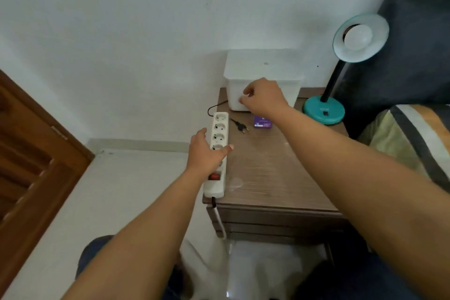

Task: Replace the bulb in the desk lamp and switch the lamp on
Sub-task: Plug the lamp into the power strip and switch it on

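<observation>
A teal desk lamp [323, 111] stands at the nightstand's back right, its shade tilted toward me with a white bulb [358, 36] in it. The lamp's black plug [239, 126] lies loose on the wooden top, beside a white power strip [219, 126] with a red switch [214, 176]. My left hand [207, 153] lies across the strip, thumb on one side and fingers over the other edge. My right hand [264, 97] hovers above the plug with its fingers curled in; nothing shows in it. A small purple box [261, 122] sits just under that hand.
A white lidded container [263, 66] stands against the wall at the back of the nightstand [272, 173]. A brown wooden door [29, 153] is at the left. A bed with a striped cover [414, 139] adjoins the right side. The strip's cable [220, 221] hangs over the front edge.
</observation>
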